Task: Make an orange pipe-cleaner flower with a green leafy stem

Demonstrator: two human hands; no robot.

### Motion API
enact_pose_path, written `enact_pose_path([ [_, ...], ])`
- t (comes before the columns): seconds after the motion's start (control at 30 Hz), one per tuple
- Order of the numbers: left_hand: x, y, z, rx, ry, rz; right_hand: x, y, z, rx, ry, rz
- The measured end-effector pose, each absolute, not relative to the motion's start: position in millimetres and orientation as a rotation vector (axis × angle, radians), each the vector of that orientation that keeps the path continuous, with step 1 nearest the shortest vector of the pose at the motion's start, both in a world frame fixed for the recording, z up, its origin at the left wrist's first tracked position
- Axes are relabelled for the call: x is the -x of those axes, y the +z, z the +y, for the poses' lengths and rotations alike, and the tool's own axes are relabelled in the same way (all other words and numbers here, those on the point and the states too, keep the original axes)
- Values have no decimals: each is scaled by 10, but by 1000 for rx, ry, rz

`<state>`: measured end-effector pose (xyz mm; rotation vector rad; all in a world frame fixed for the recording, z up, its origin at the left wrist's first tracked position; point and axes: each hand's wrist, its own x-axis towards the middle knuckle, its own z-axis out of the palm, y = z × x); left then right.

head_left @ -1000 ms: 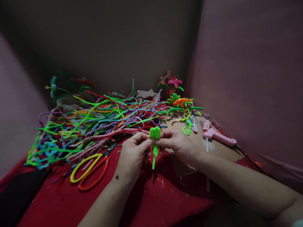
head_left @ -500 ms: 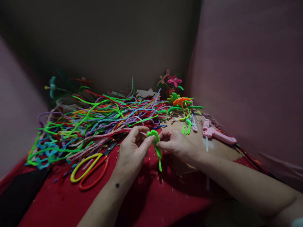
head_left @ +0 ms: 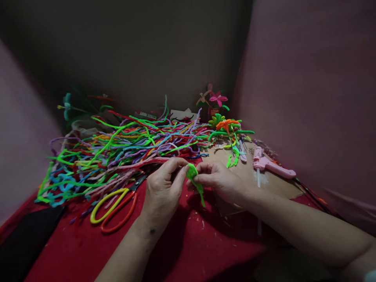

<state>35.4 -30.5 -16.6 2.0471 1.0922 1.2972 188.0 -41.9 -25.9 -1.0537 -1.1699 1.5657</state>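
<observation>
A bright green pipe-cleaner piece [head_left: 192,173], bent into a leaf-like shape with a tail hanging down, is pinched between both hands above the red cloth [head_left: 188,239]. My left hand [head_left: 166,184] grips its upper left edge with thumb and forefinger. From the other side, my right hand [head_left: 221,182] holds it at the right edge with its fingertips. Part of the green piece is hidden behind the fingers. Left of my left hand lie scissors [head_left: 120,209] with one yellow and one red handle loop, their blades partly under pipe cleaners.
A large heap of colourful pipe cleaners [head_left: 126,143] spreads across the back left. On cardboard [head_left: 282,189] at the right rests a pink glue gun [head_left: 274,166] with its cord. Pipe-cleaner flowers, an orange one [head_left: 227,125] among them, stand behind. A black object [head_left: 32,235] lies front left.
The green piece has turned in my fingers, its tail swinging slightly right and up. Both hands stay close together, still gripping it. The whole view has shifted a little.
</observation>
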Motion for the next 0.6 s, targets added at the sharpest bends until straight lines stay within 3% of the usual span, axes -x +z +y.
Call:
enact_pose_path([
  [0.13, -346, -173, -307, -2104, 1321, 1145, -1860, -291, -397, 864, 1794, -950],
  [0.6, -363, -157, -351, -2048, 1356, 1173, -1864, -252, -408, 803, 1674, -865],
])
